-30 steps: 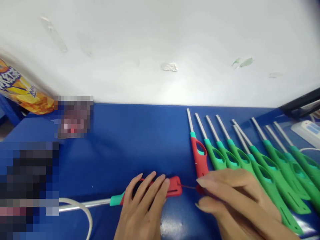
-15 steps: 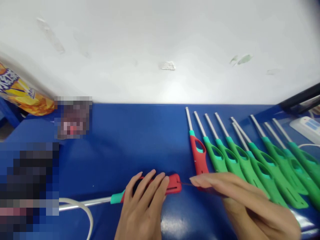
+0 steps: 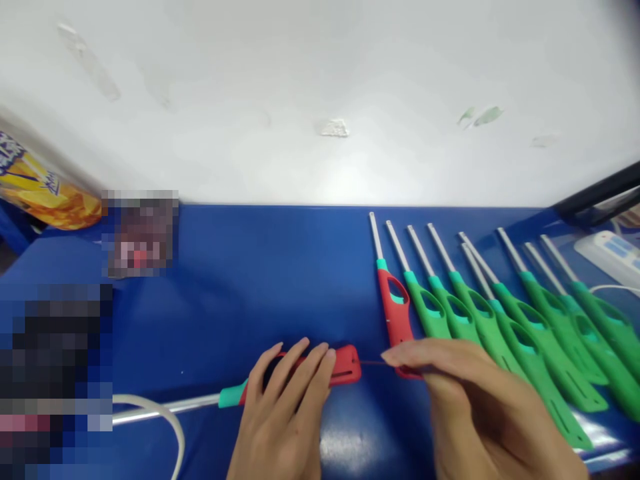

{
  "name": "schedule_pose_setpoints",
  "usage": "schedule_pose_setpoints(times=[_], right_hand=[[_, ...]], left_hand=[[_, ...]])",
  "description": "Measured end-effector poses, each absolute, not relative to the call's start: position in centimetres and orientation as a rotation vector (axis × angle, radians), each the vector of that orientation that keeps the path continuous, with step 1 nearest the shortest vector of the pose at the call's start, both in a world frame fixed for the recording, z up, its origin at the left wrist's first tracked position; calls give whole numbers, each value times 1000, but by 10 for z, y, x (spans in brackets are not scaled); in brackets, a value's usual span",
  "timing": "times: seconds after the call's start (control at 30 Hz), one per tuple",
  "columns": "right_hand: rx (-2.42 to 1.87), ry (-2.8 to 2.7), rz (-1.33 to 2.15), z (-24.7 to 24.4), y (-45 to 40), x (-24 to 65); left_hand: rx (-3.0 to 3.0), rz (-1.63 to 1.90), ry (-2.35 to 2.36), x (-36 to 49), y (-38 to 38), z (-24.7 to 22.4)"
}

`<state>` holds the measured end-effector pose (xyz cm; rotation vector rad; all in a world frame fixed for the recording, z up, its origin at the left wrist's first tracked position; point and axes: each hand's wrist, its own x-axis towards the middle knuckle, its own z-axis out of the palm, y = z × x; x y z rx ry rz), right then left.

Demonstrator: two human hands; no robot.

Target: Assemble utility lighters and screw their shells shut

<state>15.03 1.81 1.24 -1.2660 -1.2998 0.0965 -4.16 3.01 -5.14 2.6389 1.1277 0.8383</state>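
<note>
On the blue table, my left hand (image 3: pixel 287 407) lies over a red lighter (image 3: pixel 346 365) with a long metal tube, fingers closed across its handle and pressing it down. The tube points left, and a white cable crosses it. From the small hole at the handle's right end a thin dark thread (image 3: pixel 371 363) runs to my right hand (image 3: pixel 480 400), which pinches it between thumb and fingertips. Just behind that hand lies a second red lighter (image 3: pixel 397 313), its lower end partly hidden.
Several green lighters (image 3: pixel 533 320) lie in a slanted row at the right. A white power strip (image 3: pixel 607 257) sits beyond them. At the left are a yellow snack bag (image 3: pixel 50 190), blurred-out items and the white cable (image 3: pixel 177 433). A white wall (image 3: pixel 300 80) rises behind.
My right hand has turned a little, its fingers bending into a closer pinch. The thread looks straighter. My left hand stays on the red lighter, and the view has shifted slightly.
</note>
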Motion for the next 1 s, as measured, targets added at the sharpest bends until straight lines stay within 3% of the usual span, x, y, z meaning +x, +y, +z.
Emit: schedule_pose_setpoints(times=[0.1, 0.27, 0.4, 0.57, 0.73, 1.0], right_hand=[[-1277, -1404, -63, 11, 18, 153], [-1479, -1429, 3, 12, 4, 150], [-1381, -1532, 71, 15, 4, 155], [-1446, -1493, -111, 15, 7, 152], [-1422, -1540, 72, 16, 6, 148], [-1365, -1402, 15, 11, 18, 142]], left_hand=[[2626, 830, 1131, -42, 30, -52], [2625, 815, 1111, -44, 30, -52], [2620, 835, 1112, -44, 30, -51], [2606, 859, 1125, -43, 31, -50], [2612, 854, 1125, -44, 32, -49], [2627, 864, 1129, -43, 33, -53]])
